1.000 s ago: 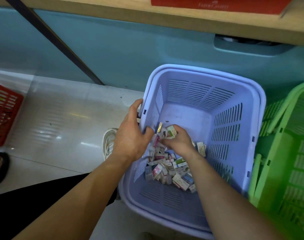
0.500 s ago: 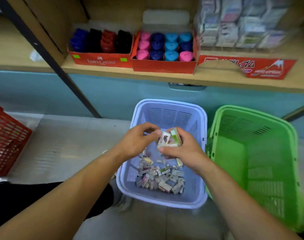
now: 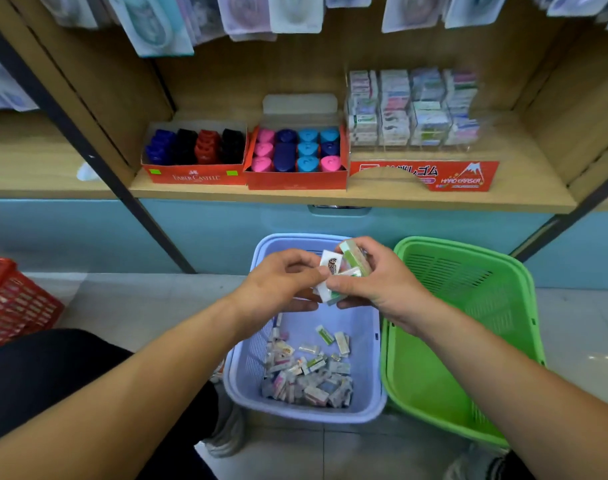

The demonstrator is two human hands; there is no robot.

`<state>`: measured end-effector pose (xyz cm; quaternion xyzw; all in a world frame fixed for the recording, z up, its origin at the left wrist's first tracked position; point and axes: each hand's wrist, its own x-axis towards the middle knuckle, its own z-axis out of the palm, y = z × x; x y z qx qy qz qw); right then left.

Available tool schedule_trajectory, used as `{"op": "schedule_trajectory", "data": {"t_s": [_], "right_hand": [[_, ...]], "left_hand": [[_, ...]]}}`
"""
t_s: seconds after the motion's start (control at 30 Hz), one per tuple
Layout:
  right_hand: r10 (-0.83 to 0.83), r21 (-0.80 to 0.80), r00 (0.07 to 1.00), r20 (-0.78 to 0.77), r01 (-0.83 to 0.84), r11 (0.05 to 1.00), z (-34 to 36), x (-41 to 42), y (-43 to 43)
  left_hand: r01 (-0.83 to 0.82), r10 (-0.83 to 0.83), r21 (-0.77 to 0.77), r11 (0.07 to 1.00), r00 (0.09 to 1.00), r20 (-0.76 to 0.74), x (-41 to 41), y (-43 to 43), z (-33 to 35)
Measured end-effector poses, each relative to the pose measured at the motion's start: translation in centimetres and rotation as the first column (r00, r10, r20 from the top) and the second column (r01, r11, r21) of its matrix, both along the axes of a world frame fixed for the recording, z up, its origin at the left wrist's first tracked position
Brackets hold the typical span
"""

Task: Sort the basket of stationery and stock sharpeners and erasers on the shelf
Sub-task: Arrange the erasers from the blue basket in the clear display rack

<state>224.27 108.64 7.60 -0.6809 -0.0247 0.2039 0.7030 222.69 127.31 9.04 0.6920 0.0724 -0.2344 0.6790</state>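
Both bare forearms reach forward and converge at the middle of the view. The left hand (image 3: 278,280) and right hand (image 3: 375,278) meet fingertip to fingertip, both with fingers curled and pinched on a small bundle of erasers (image 3: 344,271) held between them.

Red basket (image 3: 11,299) cut off by left edge. Hanging packs (image 3: 157,26) cropped at top, blurred. Print on loose erasers (image 3: 309,379) in lilac basket (image 3: 330,418) too small to read. Stacked erasers (image 3: 413,109) on shelf (image 3: 524,188) blurred. Hands (image 3: 278,282) partly cover held erasers (image 3: 344,271); count unclear.
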Motion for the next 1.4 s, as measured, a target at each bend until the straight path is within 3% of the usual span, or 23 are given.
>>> {"op": "schedule_trajectory", "data": {"t_s": [0.27,0.43,0.73,1.03,1.17,1.4], "right_hand": [[-0.031,-0.015,0.993,-0.112,0.029,0.999,-2.9,1.4,-1.5],[-0.05,-0.009,0.983,-0.174,0.049,0.999,-4.1,2.5,-2.0],[-0.114,0.124,0.945,-0.308,0.158,0.98,-4.8,4.2,-2.3],[-0.306,0.106,0.895,-0.324,0.356,0.928,-5.3,3.9,-2.2],[-0.297,0.12,0.895,-0.334,0.352,0.928,-5.4,3.1,-1.5],[-0.317,0.088,0.908,-0.273,0.352,0.932,-5.9,2.5,-0.6]], "left_hand": [[0.0,-0.016,-0.116,0.993,0.99,-0.139,1.9,-2.1,-2.7],[0.083,-0.096,-0.105,0.991,0.987,-0.127,3.2,-1.9,-4.3],[-0.015,0.005,-0.079,0.997,0.992,-0.127,4.8,-2.2,-5.9],[-0.17,0.16,-0.078,0.982,0.98,-0.122,4.9,-2.4,-6.5],[-0.237,0.223,-0.12,0.964,0.967,-0.123,4.8,-2.3,-6.6],[-0.153,0.15,-0.066,0.986,0.987,-0.053,4.3,-2.4,-6.4]]}}
